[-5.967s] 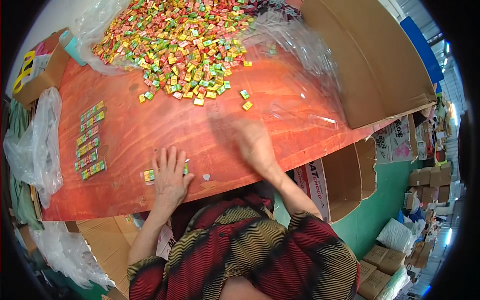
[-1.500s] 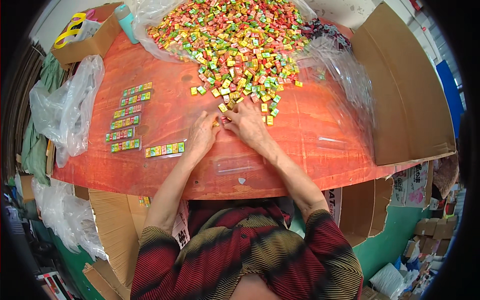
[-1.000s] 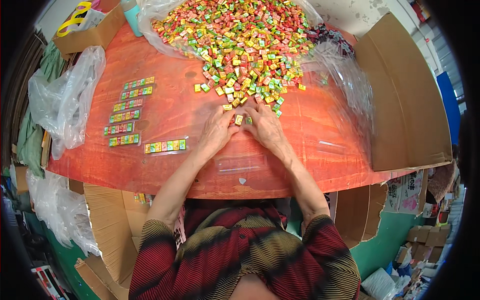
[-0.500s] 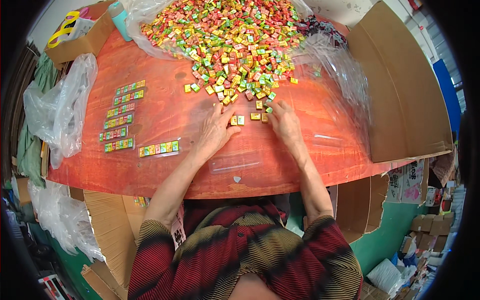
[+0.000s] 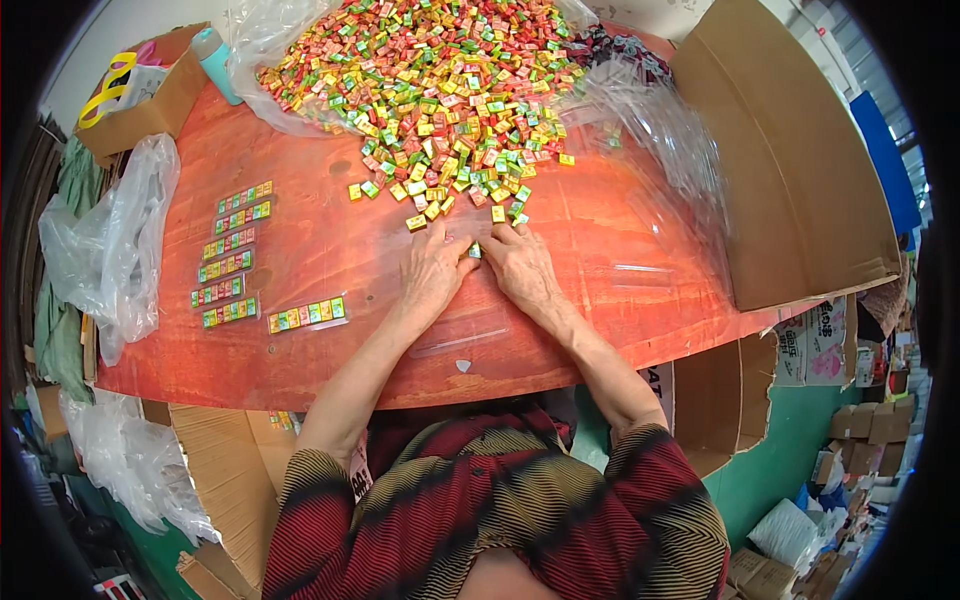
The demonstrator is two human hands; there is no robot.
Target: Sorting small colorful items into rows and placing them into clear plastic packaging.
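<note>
Close together at the middle of the red table, my left hand (image 5: 432, 268) and my right hand (image 5: 522, 272) press inward from either side on a few small printed blocks (image 5: 475, 250). My fingers cover most of these blocks; one with a pale face shows between the thumbs. Just beyond my fingertips lie loose yellow and green blocks (image 5: 498, 214), at the near end of a big heap of blocks (image 5: 450, 90) in yellow, green and red. Nearer me is a clear plastic tray (image 5: 460, 342). Left of my left hand lies a filled tray (image 5: 306, 315) with a row of blocks.
Several more filled trays (image 5: 228, 265) form a column at the left. Clear plastic trays (image 5: 645, 275) and crumpled film lie at the right, beside a tall cardboard box (image 5: 790, 170). A plastic bag (image 5: 115, 240), a small carton (image 5: 165, 105) and a turquoise bottle (image 5: 215, 62) stand along the left side.
My right hand has moved left, toward my left hand, and the gap between them has narrowed. The blocks that lay in that gap are now mostly hidden under my fingers. The whole view has shifted slightly.
</note>
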